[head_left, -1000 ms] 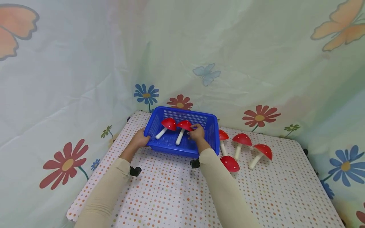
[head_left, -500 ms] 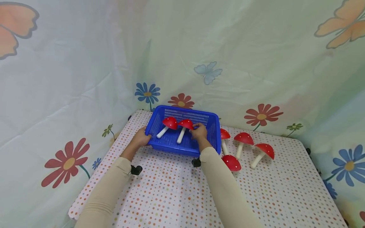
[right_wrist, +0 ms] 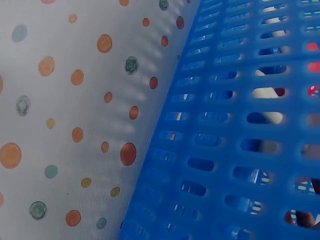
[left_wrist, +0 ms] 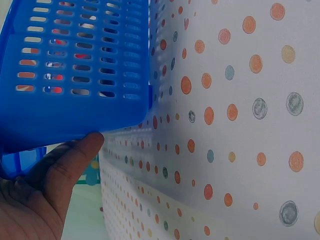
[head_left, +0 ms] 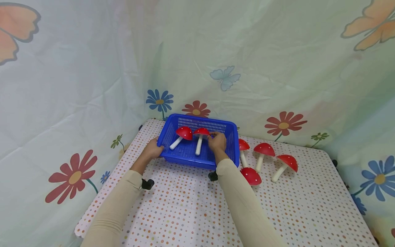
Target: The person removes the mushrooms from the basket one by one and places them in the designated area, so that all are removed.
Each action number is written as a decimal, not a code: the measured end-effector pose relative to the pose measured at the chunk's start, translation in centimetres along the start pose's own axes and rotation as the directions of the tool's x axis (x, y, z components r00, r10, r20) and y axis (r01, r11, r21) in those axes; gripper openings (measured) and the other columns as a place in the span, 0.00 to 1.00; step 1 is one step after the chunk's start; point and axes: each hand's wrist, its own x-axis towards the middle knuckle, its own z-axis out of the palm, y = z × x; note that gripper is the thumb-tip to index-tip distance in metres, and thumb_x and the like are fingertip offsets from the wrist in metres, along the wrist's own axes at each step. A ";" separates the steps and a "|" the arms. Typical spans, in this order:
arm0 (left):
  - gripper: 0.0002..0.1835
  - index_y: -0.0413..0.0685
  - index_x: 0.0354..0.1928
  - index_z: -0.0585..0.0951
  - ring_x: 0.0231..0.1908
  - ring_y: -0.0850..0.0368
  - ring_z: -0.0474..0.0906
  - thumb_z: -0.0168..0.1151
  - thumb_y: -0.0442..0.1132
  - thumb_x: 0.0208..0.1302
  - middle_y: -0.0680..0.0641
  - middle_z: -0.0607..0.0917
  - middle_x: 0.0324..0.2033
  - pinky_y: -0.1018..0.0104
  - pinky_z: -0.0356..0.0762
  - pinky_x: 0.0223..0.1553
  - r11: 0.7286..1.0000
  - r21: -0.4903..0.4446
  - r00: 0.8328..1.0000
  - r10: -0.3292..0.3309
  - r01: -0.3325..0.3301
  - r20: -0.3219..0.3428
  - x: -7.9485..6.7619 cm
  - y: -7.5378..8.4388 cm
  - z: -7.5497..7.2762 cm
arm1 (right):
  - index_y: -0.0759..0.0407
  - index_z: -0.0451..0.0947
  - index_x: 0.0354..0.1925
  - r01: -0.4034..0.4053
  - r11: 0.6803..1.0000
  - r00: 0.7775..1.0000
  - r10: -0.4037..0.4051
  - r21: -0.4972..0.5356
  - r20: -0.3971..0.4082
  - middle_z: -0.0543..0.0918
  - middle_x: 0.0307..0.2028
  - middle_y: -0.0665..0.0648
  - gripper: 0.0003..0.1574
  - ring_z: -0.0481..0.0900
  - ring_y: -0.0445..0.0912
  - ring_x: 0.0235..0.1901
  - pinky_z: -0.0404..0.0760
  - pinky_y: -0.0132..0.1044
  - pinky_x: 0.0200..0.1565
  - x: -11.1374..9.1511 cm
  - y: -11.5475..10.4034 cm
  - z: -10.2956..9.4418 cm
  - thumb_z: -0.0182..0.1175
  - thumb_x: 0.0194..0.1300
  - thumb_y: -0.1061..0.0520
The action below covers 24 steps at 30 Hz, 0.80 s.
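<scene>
Already two mushrooms lie in the basket (head_left: 229, 128); right hand (head_left: 217, 142) pinches the second mushroom (head_left: 201, 132), left hand (head_left: 153, 148) grips the rim. Four wait on the counter (head_left: 185, 212).

My basket (head_left: 185, 159) is bright blue; the mushrooms (head_left: 184, 133) in it are red-capped, white-dotted, with cream stems. Beneath the basket, my bench (head_left: 185, 209) is white with multicoloured dots.

Both arms forward, fingers (head_left: 213, 138) curled
</scene>
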 end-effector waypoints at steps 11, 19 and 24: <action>0.31 0.43 0.75 0.58 0.52 0.41 0.81 0.47 0.37 0.71 0.32 0.74 0.63 0.58 0.87 0.42 0.999 0.048 1.000 0.019 -0.018 -0.019 0.2 -0.2 0.0 | 0.54 0.87 0.45 0.059 0.998 0.998 -0.059 -0.019 -0.024 0.84 0.50 0.58 0.13 0.81 0.55 0.52 0.80 0.50 0.53 -0.7 -0.7 -0.6 0.60 0.67 0.53; 0.32 0.43 0.75 0.57 0.52 0.41 0.81 0.48 0.36 0.71 0.31 0.74 0.63 0.58 0.87 0.42 0.998 0.054 0.999 0.026 -0.025 -0.021 0.0 -0.3 0.2 | 0.55 0.86 0.45 0.127 0.991 0.991 -0.128 -0.035 -0.030 0.81 0.48 0.58 0.13 0.80 0.55 0.51 0.80 0.50 0.53 -0.9 -0.7 -0.5 0.59 0.67 0.53; 0.32 0.42 0.75 0.56 0.50 0.42 0.82 0.47 0.36 0.71 0.30 0.73 0.63 0.61 0.87 0.38 0.999 0.040 1.000 0.018 -0.017 -0.017 0.0 -0.2 0.1 | 0.58 0.85 0.45 0.249 0.968 0.968 -0.249 0.022 -0.025 0.80 0.46 0.60 0.12 0.80 0.54 0.47 0.81 0.47 0.50 -1.0 -0.8 -0.3 0.59 0.68 0.56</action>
